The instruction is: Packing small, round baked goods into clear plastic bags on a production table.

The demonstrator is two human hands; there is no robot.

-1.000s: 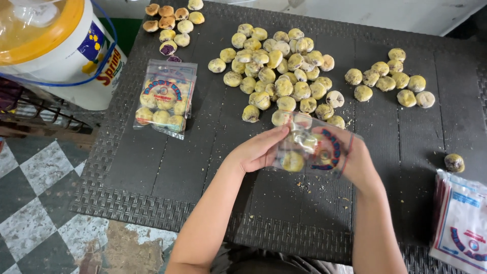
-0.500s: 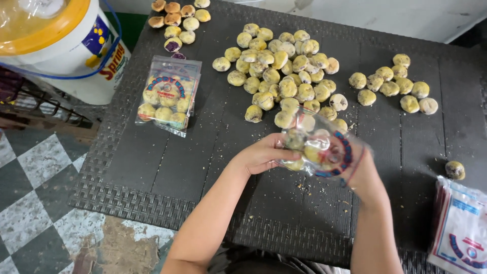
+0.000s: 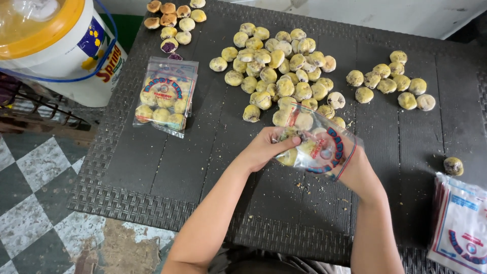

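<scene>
- While the left hand (image 3: 264,148) pinches the near edge of a clear printed bag (image 3: 315,144) between thumb and bent fingers, the right hand (image 3: 355,165) cups the same bag from behind and below; its fingers are mostly hidden by the plastic, so I cannot tell how they lie.
- The bag is held just above the dark woven table (image 3: 152,172), tilted, with several round yellow pastries (image 3: 289,156) showing through it.
- Just beyond the bag lies the big heap of loose pastries (image 3: 279,71), its nearest pieces close to the bag's top edge.
- A smaller cluster of pastries (image 3: 390,83) sits to the right, well apart from the heap, and one dark-topped pastry (image 3: 453,165) lies alone near the right edge.
- A filled bag (image 3: 165,96) lies flat to the left, with browner pastries (image 3: 172,20) past it.
- A stack of empty printed bags (image 3: 459,223) rests at the right corner; a white bucket with a yellow lid (image 3: 56,45) stands at the far left.
</scene>
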